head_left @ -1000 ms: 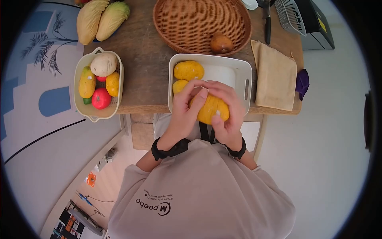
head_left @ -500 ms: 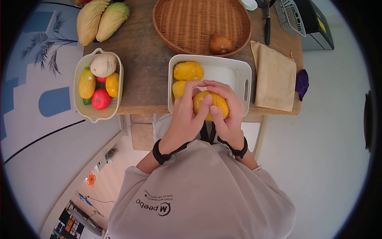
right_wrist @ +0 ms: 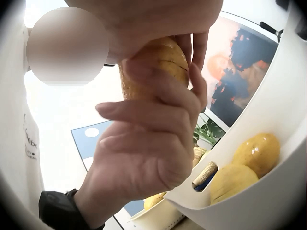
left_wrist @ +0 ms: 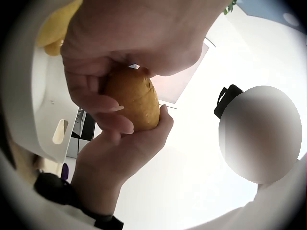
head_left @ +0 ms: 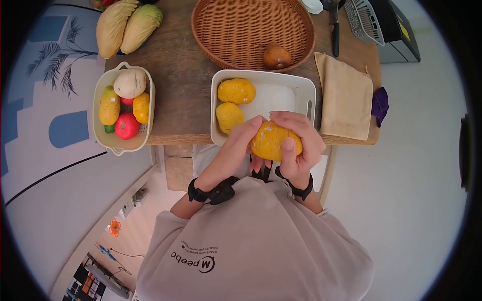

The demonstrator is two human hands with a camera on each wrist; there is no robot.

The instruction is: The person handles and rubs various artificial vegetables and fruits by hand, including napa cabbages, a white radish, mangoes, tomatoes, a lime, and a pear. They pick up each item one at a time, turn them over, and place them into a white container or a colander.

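Observation:
A yellow oval fruit [head_left: 273, 141] with creased skin and whitish specks is held between both hands, over the near edge of a white plastic bin. My left hand [head_left: 232, 150] grips its left side, fingertips showing beneath it. The right hand [head_left: 307, 143] wraps the other side, thumb pressed on the front and fingers over the top. In the left wrist view, curled fingers surround the fruit [left_wrist: 134, 98] from above and below. Two similar yellow fruits [head_left: 236, 91] lie at the left inside the bin [head_left: 293, 80].
At the left stands a cream basket [head_left: 119, 145] of mixed produce, with napa cabbages [head_left: 135, 30] behind it. A wicker tray [head_left: 241, 30] holding a brown round fruit [head_left: 277, 56] lies beyond the bin. On the right are a beige cloth [head_left: 346, 100] and a black-handled knife [head_left: 335, 40].
Both hands have turned the fruit and shifted slightly right with it. The left fingers have gone from the top to underneath, uncovering the lower fruit in the bin.

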